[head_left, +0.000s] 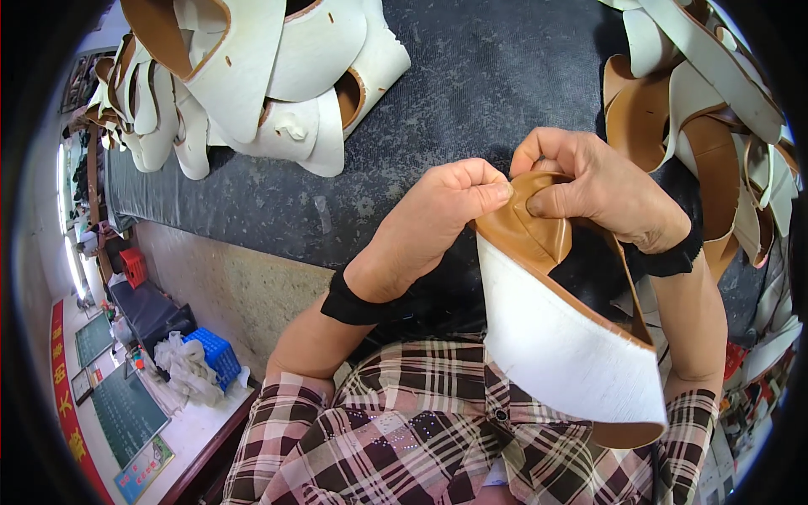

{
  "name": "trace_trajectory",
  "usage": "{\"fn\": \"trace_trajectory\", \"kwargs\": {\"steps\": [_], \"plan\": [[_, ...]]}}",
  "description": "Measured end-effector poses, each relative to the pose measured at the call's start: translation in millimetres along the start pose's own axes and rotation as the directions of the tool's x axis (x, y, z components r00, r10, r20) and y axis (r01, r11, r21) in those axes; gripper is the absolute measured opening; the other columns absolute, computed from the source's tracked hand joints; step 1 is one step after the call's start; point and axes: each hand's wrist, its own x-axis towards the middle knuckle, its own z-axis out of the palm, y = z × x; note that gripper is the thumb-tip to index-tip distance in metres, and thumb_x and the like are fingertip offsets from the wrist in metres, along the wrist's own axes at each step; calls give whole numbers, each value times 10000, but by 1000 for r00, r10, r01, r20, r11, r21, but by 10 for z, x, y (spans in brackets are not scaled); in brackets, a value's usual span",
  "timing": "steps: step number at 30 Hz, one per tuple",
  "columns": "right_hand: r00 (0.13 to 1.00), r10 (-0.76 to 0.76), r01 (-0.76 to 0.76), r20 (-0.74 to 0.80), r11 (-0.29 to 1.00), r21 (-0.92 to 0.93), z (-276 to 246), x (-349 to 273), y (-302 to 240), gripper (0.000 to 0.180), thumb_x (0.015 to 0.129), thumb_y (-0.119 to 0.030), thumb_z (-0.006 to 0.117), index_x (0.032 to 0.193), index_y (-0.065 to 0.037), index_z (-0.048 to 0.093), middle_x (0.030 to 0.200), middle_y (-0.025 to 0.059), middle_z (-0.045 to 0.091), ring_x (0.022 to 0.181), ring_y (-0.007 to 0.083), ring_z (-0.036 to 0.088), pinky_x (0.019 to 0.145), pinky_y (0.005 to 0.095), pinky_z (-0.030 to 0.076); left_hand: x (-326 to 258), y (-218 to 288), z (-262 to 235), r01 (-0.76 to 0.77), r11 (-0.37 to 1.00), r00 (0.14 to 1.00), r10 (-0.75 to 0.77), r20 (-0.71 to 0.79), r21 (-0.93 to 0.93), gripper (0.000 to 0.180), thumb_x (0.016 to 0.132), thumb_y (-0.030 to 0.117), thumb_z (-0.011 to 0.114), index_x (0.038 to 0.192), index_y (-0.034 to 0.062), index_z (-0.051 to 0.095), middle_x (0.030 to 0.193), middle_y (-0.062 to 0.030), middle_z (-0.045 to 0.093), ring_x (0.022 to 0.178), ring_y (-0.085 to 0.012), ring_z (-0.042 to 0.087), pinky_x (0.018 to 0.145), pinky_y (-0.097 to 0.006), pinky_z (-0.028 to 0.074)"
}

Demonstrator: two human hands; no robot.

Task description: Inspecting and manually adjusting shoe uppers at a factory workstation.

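I hold a shoe upper piece (560, 337), tan on one face and white on the other, in front of my chest. My left hand (433, 220) pinches its upper tan edge between thumb and fingers. My right hand (593, 187) grips the same top end and presses a fold into the tan leather with the thumb. The wide white part hangs down over my plaid shirt. Both wrists wear black cuffs.
A dark grey table surface (438, 109) lies beyond my hands. A heap of tan-and-white uppers (252, 76) sits at the far left, another heap (715, 126) at the right. Lower left: a blue crate (215, 353), a red crate (135, 268), white rags.
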Motion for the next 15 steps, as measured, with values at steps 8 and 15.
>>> {"fn": "trace_trajectory", "kwargs": {"steps": [8, 15], "plan": [[999, 7, -14, 38, 982, 188, -91, 93, 51, 230, 729, 75, 609, 947, 32, 550, 824, 62, 626, 681, 86, 589, 612, 184, 475, 35, 3, -13, -98, 987, 995, 101, -20, 130, 93, 901, 111, 570, 895, 21, 590, 820, 4, 607, 747, -49, 545, 699, -185, 431], [1000, -7, 5, -16, 991, -131, -127, 114, 10, 291, 658, -40, 684, 912, 31, 562, 798, 83, 628, 662, 145, 603, 559, 268, 475, -44, 67, 135, -163, 670, 919, 370, -136, 724, 81, 838, 76, 620, 859, -2, 619, 713, -32, 621, 657, -52, 550, 603, -225, 446]]}}
